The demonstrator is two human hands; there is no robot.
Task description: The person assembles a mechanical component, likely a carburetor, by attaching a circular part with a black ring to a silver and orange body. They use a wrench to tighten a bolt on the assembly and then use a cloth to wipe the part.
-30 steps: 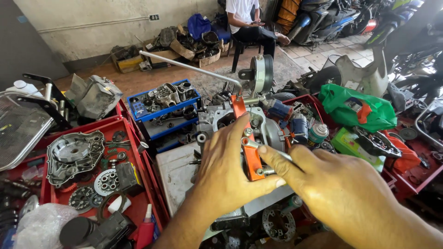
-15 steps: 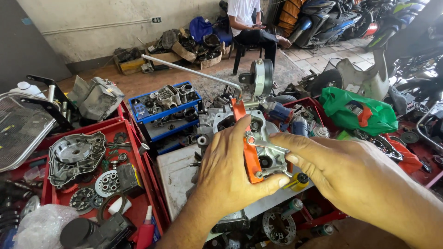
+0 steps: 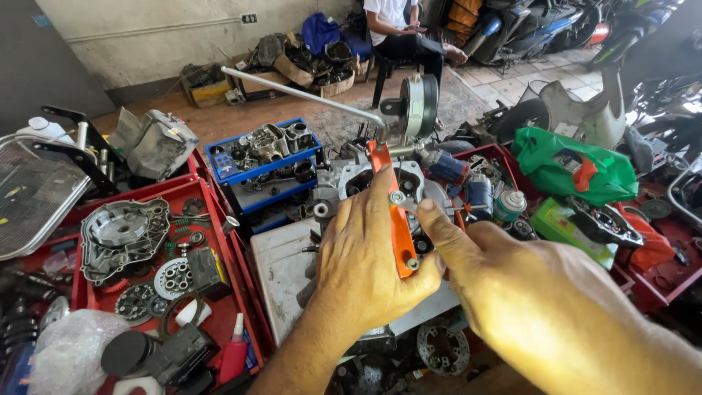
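Observation:
My left hand grips a flat orange metal bar that stands almost upright against a grey engine casing. My right hand comes in from the right, its index finger and thumb pinching a small silver fitting on the bar's upper part. A long silver rod runs from the bar's top toward the upper left. Most of the casing is hidden behind my hands.
A red tray at left holds a clutch cover, gears and springs. A blue crate of engine parts stands behind it. A green plastic bag lies at right. A seated person is in the background, near parked motorcycles.
The view has shifted slightly. My right hand has moved up the orange bar from the casing to the silver fitting near its top. My left hand keeps its grip.

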